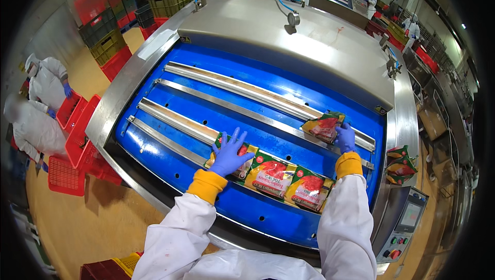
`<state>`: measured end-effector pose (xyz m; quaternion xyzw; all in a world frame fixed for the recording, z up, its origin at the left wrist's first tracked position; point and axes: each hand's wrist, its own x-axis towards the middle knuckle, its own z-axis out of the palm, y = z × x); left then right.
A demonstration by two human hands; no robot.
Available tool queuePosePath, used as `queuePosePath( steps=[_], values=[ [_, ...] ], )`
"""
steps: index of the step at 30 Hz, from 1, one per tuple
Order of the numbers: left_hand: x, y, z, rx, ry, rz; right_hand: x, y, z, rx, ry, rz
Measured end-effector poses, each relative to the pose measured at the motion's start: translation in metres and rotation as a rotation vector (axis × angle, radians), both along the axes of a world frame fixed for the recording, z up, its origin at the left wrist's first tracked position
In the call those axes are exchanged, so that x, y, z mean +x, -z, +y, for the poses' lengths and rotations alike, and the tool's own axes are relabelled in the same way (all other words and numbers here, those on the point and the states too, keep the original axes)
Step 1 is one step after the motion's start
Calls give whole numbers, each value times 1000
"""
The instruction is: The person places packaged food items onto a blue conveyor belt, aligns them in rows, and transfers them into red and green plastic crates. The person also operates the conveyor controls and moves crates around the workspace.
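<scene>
My left hand [229, 154], in a purple glove, lies with fingers spread on a green, red and yellow plastic food pouch [243, 169], which it partly covers. To its right a middle pouch [268, 175] and a right pouch [308, 189] lie side by side along the near sealing bar [178, 119]; my right sleeve overlaps the row's end. Gloved as well, my right hand [345, 139] grips the edge of another pouch [323, 127], tilted over the far sealing bar [236, 84]. Both bars run across the blue bed [185, 106] of a vacuum sealing machine.
The raised steel lid [286, 40] bears a pressure gauge [293, 19]. More pouches [401, 166] rest on the right rim, above a control panel [402, 222]. At left, two co-workers [42, 82] stand by red crates [83, 129]. Crate stacks [106, 44] rise behind.
</scene>
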<state>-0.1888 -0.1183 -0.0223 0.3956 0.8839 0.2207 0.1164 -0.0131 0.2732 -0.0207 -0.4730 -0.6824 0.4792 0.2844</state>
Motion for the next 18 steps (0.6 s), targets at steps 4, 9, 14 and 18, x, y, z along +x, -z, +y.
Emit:
queuePosePath(
  steps=[4, 9, 14, 18],
  values=[
    [23, 5, 47, 328, 77, -40, 0, 10, -8, 12, -258, 181],
    [67, -25, 126, 484, 121, 20, 49, -62, -68, -65, -382, 306],
    [123, -16, 185, 625, 202, -305, 127, -46, -64, -126, -369, 391],
    [156, 32, 203, 257, 130, 78, 160, 28, -52, -92, -228, 270]
  ],
)
